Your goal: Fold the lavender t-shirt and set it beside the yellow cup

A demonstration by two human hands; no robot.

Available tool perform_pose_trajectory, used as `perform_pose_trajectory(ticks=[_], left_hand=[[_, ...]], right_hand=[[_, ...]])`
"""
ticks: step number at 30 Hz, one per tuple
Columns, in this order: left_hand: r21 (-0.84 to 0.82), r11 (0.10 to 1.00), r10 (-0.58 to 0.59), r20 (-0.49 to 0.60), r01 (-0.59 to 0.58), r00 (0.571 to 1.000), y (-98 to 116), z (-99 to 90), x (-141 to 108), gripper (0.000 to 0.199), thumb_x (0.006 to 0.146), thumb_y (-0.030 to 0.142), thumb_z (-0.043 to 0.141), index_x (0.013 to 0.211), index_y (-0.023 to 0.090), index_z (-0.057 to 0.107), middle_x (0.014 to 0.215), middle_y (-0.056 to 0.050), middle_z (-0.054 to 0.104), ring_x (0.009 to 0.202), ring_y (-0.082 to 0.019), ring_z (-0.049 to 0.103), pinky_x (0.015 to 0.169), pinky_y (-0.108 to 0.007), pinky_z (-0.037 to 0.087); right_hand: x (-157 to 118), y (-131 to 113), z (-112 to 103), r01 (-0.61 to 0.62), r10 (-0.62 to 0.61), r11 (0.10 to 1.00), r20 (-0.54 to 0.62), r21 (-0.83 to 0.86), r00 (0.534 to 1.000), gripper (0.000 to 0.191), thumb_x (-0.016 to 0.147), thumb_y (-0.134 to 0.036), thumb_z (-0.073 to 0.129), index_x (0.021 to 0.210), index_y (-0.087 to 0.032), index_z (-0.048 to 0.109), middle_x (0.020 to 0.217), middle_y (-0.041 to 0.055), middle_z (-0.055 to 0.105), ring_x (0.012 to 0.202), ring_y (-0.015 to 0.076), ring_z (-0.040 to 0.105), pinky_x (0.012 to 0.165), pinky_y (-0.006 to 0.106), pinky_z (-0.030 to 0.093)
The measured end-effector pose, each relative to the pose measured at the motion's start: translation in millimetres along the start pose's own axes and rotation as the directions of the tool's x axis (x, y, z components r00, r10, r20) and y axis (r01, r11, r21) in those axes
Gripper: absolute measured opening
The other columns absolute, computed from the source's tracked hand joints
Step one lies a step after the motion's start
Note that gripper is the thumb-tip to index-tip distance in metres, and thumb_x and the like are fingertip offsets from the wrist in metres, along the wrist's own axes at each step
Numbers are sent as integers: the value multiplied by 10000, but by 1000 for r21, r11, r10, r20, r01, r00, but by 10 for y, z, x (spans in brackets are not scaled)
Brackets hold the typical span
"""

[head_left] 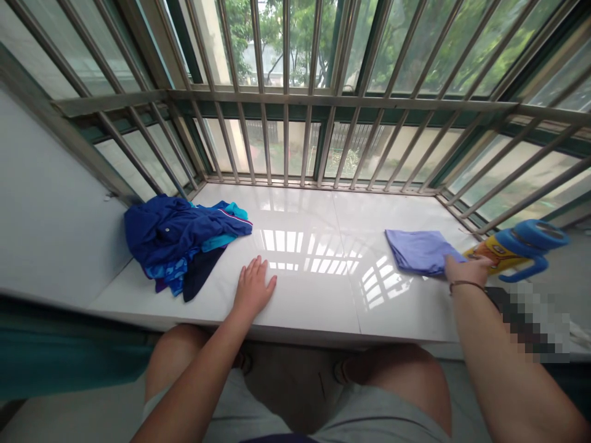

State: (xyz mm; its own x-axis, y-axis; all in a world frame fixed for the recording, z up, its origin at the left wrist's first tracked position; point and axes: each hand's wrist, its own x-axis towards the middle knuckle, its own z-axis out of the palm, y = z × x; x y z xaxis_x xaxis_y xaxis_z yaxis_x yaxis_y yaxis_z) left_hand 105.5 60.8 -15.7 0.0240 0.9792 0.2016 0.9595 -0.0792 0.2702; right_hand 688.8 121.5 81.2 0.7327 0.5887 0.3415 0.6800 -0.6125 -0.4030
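My left hand (pixel 255 288) lies flat on the white tiled sill (pixel 300 295), fingers stretched out, holding nothing. To its upper left is a loose heap of clothes: a dark blue garment (pixel 170 227) with a red and white trim line on top, turquoise and patterned blue cloth beneath, and a black piece (pixel 201 274) hanging toward the front. At the right, my right hand (pixel 468 271) is closed at the right edge of a folded lavender garment (pixel 418 251), which lies flat on the sill. The fingertips are partly hidden.
A blue and yellow bottle (pixel 512 243) with a handle stands just beyond my right hand. Near my right forearm is a dark, partly pixelated object (pixel 503 298). Metal bars (pixel 286 141) and windows enclose the sill. My knees are below its front edge.
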Motion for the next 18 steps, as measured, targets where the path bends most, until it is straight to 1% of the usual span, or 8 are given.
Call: perform_pose_trajectory(ticks=[3,5,7,9,12,14,16,18], left_hand=[[-8,1000,2,-12,-2,1000,-2,8,-5,575,1068,412,525,1577,153,589,1738,-215,469,1626,-373,427,1349,-602,302],[-11,1000,2,-21,-3,1000,-5,15,-8,566,1066,409,533,1573,165,592,1736,-209,476,1624,-368,431,1350,-596,305],[-10,1000,4,-28,-5,1000,-9,20,-9,561,1065,407,541,1570,170,596,1734,-204,480,1623,-365,434,1351,-589,306],[0,1000,9,-31,-9,999,-9,20,-9,561,1067,409,545,1568,162,597,1733,-207,481,1620,-370,438,1350,-592,311],[30,999,12,-21,-12,1000,-3,6,-8,569,1072,411,544,1571,143,596,1731,-212,481,1616,-372,445,1344,-598,325],[52,999,10,-8,-10,1000,5,-10,-7,572,1076,412,541,1572,133,595,1729,-209,484,1615,-366,449,1341,-594,339],[70,997,10,0,-10,1000,12,-25,-7,568,1079,411,541,1571,133,599,1729,-201,489,1617,-359,450,1341,-582,349],[77,997,12,0,-12,1000,16,-31,-9,561,1082,409,544,1567,133,605,1726,-197,493,1619,-356,448,1343,-574,351]], right_hand=[[15,93,-10,-56,55,998,9,40,998,763,1019,-348,648,1589,101,413,1346,487,583,1252,402,658,892,528,471],[-132,99,38,25,-29,997,41,77,999,731,1004,-349,636,1569,75,445,1437,460,559,1385,419,579,1022,531,461],[-423,80,129,155,-167,980,93,124,981,650,977,-370,633,1505,-2,539,1475,379,592,1446,409,531,1133,523,432],[-849,51,244,335,-361,924,135,183,923,582,963,-401,603,1437,-63,591,1469,310,628,1466,394,520,1197,535,411],[-1617,-3,401,657,-700,706,119,263,704,580,1004,-465,526,1424,-69,586,1496,300,606,1509,390,490,1230,569,416],[-2065,-50,460,743,-788,606,88,285,609,552,1040,-494,513,1428,-110,594,1506,266,623,1497,389,513,1217,579,448],[-2361,-104,478,764,-810,576,83,289,580,482,1069,-487,508,1414,-168,617,1478,212,672,1447,383,568,1206,593,462],[-2489,-149,468,748,-796,594,81,297,600,404,1076,-449,516,1368,-202,645,1404,174,729,1366,369,633,1187,581,482]])
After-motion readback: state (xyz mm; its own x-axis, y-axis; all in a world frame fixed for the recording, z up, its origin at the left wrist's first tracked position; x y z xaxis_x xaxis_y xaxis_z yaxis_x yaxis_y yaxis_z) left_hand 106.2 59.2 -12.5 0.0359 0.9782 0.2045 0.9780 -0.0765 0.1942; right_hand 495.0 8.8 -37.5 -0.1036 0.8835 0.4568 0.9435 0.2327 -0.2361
